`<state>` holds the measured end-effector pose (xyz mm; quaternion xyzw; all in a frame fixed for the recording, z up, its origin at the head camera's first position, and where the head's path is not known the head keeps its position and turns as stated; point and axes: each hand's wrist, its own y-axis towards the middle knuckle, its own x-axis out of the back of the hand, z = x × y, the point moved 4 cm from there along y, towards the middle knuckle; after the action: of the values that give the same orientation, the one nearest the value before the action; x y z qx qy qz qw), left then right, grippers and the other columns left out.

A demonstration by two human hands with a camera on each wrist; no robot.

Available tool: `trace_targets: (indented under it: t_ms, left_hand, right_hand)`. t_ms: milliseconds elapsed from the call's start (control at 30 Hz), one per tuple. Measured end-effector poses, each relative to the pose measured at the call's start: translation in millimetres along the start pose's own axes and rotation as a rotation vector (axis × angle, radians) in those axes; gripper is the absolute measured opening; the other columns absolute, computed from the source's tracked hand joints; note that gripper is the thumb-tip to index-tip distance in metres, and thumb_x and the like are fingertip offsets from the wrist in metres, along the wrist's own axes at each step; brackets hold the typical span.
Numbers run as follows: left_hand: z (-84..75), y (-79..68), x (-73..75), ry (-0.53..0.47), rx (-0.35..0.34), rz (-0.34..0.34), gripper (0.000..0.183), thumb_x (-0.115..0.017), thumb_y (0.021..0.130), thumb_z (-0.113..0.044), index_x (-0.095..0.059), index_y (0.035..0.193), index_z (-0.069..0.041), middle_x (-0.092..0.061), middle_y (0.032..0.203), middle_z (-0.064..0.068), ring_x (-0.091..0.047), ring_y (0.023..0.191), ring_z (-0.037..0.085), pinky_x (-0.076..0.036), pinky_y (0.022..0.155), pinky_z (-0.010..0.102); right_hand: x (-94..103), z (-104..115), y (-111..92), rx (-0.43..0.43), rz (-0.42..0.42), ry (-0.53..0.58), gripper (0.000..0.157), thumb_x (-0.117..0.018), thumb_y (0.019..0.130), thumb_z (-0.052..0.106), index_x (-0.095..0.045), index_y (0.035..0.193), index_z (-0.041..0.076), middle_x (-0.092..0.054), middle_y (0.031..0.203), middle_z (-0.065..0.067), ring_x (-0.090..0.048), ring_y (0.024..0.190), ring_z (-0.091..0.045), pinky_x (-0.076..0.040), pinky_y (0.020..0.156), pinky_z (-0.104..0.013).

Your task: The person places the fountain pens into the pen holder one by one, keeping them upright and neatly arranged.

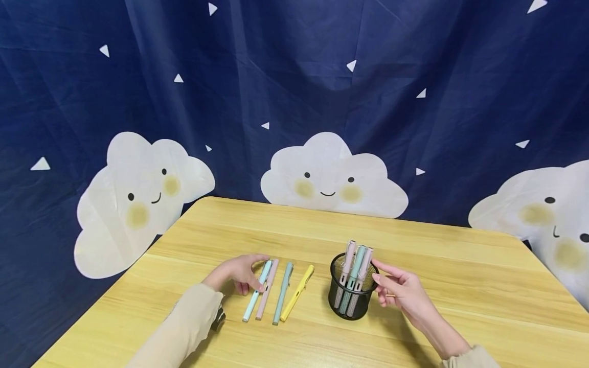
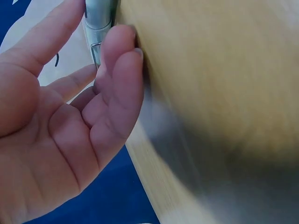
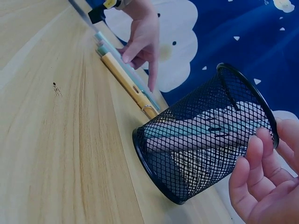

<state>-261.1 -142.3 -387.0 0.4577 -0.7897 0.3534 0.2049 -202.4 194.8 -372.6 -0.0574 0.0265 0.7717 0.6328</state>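
Three pens [image 1: 356, 270] in the cup [image 1: 335, 295], four pens [image 1: 282, 293] left of it. Left hand [image 1: 239, 272] has fingers apart; right hand [image 1: 405, 293] grips the cup.

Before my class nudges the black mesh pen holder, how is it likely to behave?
The black mesh pen holder is probably light for its size, since its wall is open mesh. It may tip if pushed high up, because three pens stick out above its rim. If it fell, it would likely roll, as its wall is round.
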Motion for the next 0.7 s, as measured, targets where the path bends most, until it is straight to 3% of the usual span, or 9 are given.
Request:
trace_targets:
  t_ms: [700]
  left_hand:
    - [-0.6,1.8,-2.3,-0.101,0.045,0.021,0.076,-0.070,0.073,0.000,-0.031,0.138,-0.011,-0.057,0.056,0.015,-0.051,0.040,0.015,-0.050,0.044,0.030]
  right_hand:
    - [-0.7,0.1,-0.5,-0.015,-0.009,-0.010,0.057,-0.058,0.086,0.008,-0.029,0.133,-0.006,-0.056,0.065,-0.006,-0.051,0.051,-0.011,-0.047,0.050,-0.023]
